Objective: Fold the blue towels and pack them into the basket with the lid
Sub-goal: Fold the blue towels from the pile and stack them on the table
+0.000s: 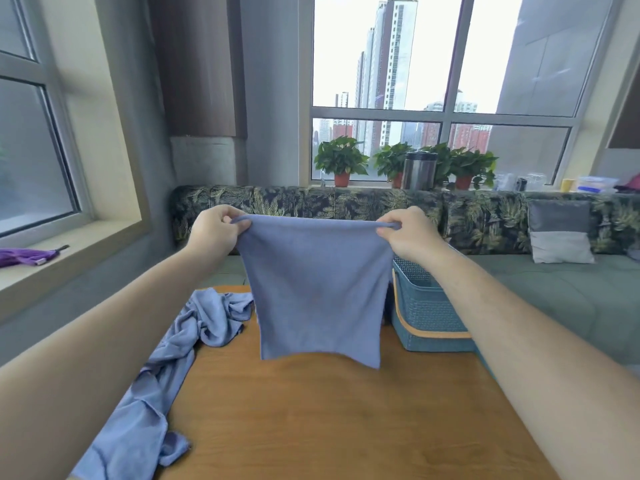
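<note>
From the head view, you stand at a wooden table (329, 410) before a leaf-print sofa and city windows. Your left hand (214, 233) and right hand (407, 233) each pinch a top corner of the blue towel (318, 289), which hangs flat above the table, top edge running left to right. The basket (429, 317) sits nearer your right hand; crumpled towels (194, 327) lie on your left.

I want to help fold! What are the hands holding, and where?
One blue towel, hanging: the left hand pinches its top left corner, the right hand its top right corner.
</note>
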{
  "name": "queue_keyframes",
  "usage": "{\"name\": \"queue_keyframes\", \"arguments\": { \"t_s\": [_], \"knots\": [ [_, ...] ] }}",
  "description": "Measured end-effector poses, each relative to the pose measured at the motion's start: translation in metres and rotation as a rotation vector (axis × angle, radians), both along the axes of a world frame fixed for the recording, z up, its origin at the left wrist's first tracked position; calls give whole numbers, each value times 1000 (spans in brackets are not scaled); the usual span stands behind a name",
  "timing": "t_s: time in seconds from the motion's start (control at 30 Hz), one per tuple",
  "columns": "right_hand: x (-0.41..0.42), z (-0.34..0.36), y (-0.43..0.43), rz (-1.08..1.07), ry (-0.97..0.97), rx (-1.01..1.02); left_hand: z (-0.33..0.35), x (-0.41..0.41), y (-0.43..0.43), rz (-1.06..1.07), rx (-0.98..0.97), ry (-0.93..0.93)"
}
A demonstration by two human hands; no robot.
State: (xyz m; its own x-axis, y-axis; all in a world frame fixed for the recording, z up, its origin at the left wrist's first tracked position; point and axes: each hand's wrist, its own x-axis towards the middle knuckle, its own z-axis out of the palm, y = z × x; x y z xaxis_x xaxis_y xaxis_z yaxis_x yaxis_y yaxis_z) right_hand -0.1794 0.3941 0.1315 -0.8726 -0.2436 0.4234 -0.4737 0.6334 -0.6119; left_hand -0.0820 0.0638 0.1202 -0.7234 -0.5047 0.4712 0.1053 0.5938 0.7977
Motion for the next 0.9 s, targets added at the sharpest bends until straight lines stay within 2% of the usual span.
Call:
{"name": "queue_keyframes", "arguments": {
  "t_s": [0.1,0.2,0.27,0.37,0.57,0.7,0.9],
  "knots": [
    [3,-11,8,13,166,-2,0,12,3,-31,-99,51],
    [21,-37,21,72,200,114,-28,34,5,-47,-91,33],
    [34,-69,29,77,172,131,-62,50,7,-98,-44,10],
    [52,-136,38,67,88,70,-132,68,10,-154,-25,-122],
    [83,-260,55,108,-251,-63,-249,96,21,-208,65,-337],
    [91,-293,63,92,-322,-96,-273,99,16,-179,104,-356],
    [90,-295,65,109,-351,-154,-275,101,19,-208,195,-302]
  ]
}}
